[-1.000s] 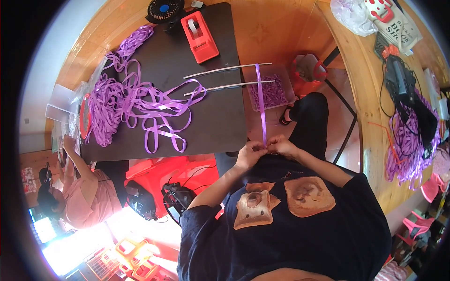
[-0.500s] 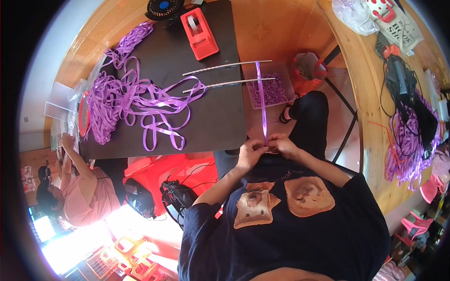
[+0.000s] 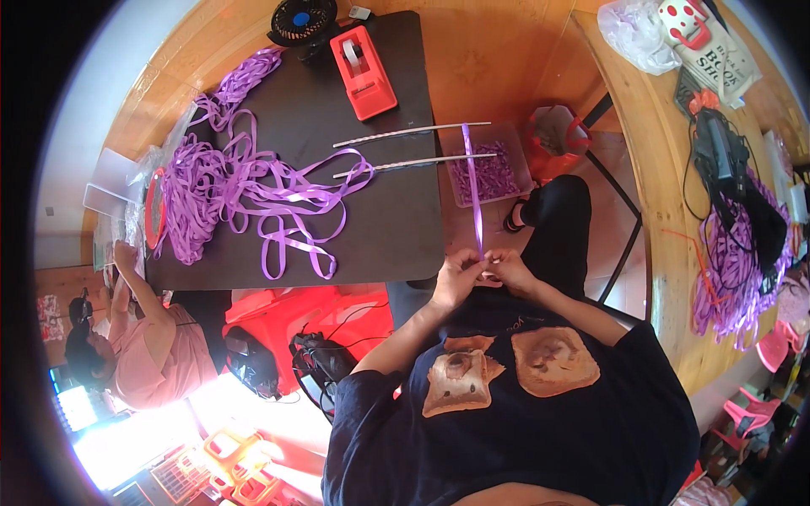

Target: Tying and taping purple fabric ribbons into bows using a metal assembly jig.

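Observation:
A narrow purple ribbon [image 3: 475,198] hangs over two thin rods and runs straight toward me, drawn taut. Its near end is pinched between the fingertips of my left hand [image 3: 456,280] and my right hand [image 3: 511,271], which meet in front of my shirt. The fingers hide the tip of the ribbon. Both the far rod [image 3: 396,133] and the near rod [image 3: 405,166] stick out past the right edge of the black table [image 3: 380,232]. On that table lies a loose tangle of purple ribbon [image 3: 190,198], with loops reaching the near rod's left end.
Beyond the table edge, a clear bin [image 3: 462,196] holds many short purple pieces. Beside it stands a red bag [image 3: 553,152]. A red tape dispenser [image 3: 375,99] and black fan [image 3: 304,24] sit at the back. A wooden table [image 3: 666,316] is right; another person [image 3: 160,354] works left.
The table and rods sit slightly lower in the picture. Both hands keep their pinch on the ribbon's end, with only small finger movement.

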Tool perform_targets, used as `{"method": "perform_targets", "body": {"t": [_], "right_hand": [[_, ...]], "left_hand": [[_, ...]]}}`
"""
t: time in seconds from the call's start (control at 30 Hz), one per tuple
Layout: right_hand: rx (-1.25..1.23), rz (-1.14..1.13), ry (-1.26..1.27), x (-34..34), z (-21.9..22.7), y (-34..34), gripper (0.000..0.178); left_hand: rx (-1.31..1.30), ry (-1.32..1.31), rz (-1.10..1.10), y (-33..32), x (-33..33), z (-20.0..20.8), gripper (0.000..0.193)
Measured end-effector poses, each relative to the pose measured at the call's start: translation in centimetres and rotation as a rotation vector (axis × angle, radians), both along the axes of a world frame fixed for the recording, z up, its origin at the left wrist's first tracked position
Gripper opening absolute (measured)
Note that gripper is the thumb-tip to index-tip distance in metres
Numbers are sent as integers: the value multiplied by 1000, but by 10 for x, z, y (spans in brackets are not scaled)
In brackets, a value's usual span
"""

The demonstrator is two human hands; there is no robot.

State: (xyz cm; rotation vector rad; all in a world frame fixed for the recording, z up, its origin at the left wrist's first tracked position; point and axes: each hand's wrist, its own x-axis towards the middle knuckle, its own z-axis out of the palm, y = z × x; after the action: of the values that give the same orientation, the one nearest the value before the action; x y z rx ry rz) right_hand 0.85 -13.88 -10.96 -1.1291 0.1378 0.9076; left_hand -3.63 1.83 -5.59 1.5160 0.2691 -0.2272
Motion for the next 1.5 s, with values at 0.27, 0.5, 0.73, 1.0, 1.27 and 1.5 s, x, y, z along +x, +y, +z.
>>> {"method": "perform_targets", "body": {"t": [0.27,0.5,0.73,1.0,1.27,1.5], "right_hand": [[-166,-26,-172,3,1,0,6],[-96,-60,-213,9,-16,-2,6],[-63,-117,-214,12,-17,-3,7],[-189,-244,-336,24,-37,-4,14],[-416,-197,-563,34,-44,-15,14],[16,-428,-387,72,40,-50,36]], "left_hand": [[-216,118,273,-19,24,76,11],[32,-113,273,-22,55,79,16],[-53,-392,459,-32,92,85,14],[-272,-363,570,-37,123,103,16],[-285,-424,648,-44,138,98,14],[-182,-223,92,-41,113,105,16]]}}
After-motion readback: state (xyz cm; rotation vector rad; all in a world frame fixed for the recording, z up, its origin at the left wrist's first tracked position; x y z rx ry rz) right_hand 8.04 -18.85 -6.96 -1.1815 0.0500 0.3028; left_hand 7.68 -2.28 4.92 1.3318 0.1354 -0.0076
